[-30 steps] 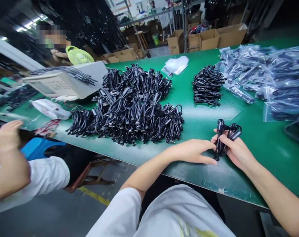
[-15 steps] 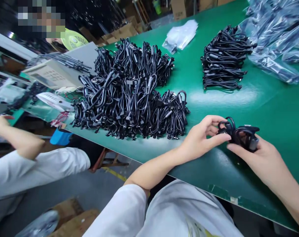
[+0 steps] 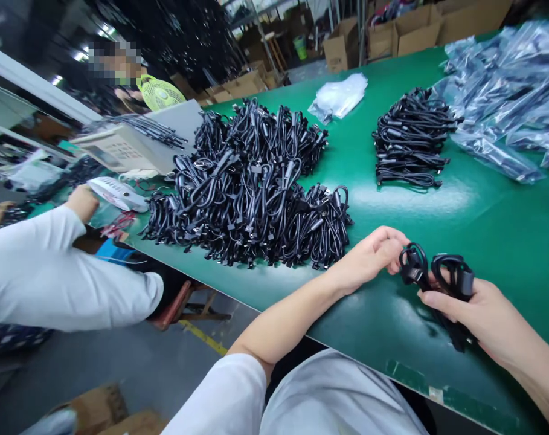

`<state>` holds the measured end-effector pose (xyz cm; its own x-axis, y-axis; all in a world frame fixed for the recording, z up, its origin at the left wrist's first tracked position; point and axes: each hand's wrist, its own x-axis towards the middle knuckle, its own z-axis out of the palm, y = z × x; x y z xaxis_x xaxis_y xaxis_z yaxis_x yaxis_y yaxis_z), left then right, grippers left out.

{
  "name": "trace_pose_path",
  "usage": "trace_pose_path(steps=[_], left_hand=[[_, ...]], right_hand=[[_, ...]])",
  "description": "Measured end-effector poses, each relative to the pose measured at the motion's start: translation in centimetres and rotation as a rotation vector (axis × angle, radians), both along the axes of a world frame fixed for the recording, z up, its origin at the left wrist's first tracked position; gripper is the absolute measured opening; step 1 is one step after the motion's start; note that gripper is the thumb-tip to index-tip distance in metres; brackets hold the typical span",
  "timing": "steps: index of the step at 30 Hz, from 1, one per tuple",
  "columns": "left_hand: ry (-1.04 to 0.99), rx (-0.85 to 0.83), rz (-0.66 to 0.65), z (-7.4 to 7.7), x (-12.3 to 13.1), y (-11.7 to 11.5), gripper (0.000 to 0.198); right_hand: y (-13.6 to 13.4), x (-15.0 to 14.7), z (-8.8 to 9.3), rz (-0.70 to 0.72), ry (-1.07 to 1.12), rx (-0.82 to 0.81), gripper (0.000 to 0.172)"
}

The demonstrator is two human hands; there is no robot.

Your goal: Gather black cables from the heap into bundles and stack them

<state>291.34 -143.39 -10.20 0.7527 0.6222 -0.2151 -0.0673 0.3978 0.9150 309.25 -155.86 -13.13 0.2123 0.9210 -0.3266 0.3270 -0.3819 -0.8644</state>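
My right hand is closed around a coiled black cable above the green table, thumb on the near side. Loops stick out on both sides of the thumb, and part of the cable hangs below the fingers. At the cable's left loop, my left hand has its fingers curled and pinched on the loop's edge; the fingertips are partly hidden. To the left lies a large heap of bundled black cables. Beyond my hands is a neater stack of bundled black cables.
Clear plastic bags with dark contents cover the far right. A pile of flat clear bags lies at the back. A beige device with a keypad and a white handheld fan-like object are left. A co-worker's sleeve reaches in.
My hands have drawn slightly apart, and the cable's loops are more spread, with part hanging down. The view has tilted upward. The co-worker's hand has moved to the white object.
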Motion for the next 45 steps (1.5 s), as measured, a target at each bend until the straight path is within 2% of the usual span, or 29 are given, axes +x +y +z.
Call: trace_pose_path(steps=[5, 9, 12, 15, 18, 20, 24, 28, 30, 32, 34, 40, 45], left_hand=[[0.120, 0.199, -0.013, -0.1, 0.0, -0.1, 0.043], [0.110, 0.271, -0.013, -0.3, -0.1, -0.3, 0.043], [0.093, 0.246, 0.002, -0.4, -0.1, -0.2, 0.038], [0.081, 0.207, -0.010, -0.2, -0.2, 0.1, 0.035], [0.069, 0.173, -0.042, -0.1, -0.3, 0.2, 0.033], [0.108, 0.214, -0.056, -0.1, -0.4, 0.1, 0.032], [0.177, 0.378, -0.091, 0.2, -0.6, -0.1, 0.031], [0.160, 0.589, -0.189, 0.8, -1.0, 0.2, 0.025], [0.211, 0.729, -0.164, 0.7, -1.1, 0.4, 0.020], [0.289, 0.871, -0.091, 0.4, -1.1, 0.5, 0.017], [0.345, 0.945, -0.047, -0.1, -0.9, 0.6, 0.019], [0.358, 0.803, -0.017, -0.7, -0.4, 0.4, 0.042], [0.330, 0.791, -0.029, -0.2, -0.5, 0.2, 0.039]], right_hand=[[0.1, -0.2, 0.0, 0.069, -0.386, 0.158, 0.043], [0.0, -0.6, 0.3, 0.065, -0.459, 0.260, 0.040], [0.1, -0.9, 0.8, 0.032, -0.367, 0.194, 0.040], [0.2, -0.8, 0.9, -0.060, -0.160, 0.017, 0.047], [0.2, -0.6, 0.5, -0.074, -0.028, -0.105, 0.052], [0.0, -0.6, 0.3, -0.056, -0.098, -0.034, 0.049], [-0.1, -1.1, 0.5, 0.011, -0.397, 0.244, 0.038], [-0.1, -1.1, 0.9, 0.042, -0.455, 0.292, 0.036], [0.0, -1.0, 0.8, 0.039, -0.454, 0.306, 0.036], [0.1, -0.8, 0.7, 0.033, -0.431, 0.269, 0.038], [0.1, -0.8, 0.8, 0.012, -0.376, 0.183, 0.041], [0.1, -1.2, 1.7, -0.101, -0.095, -0.029, 0.046], [0.4, -1.1, 1.5, -0.085, 0.029, -0.116, 0.051]])
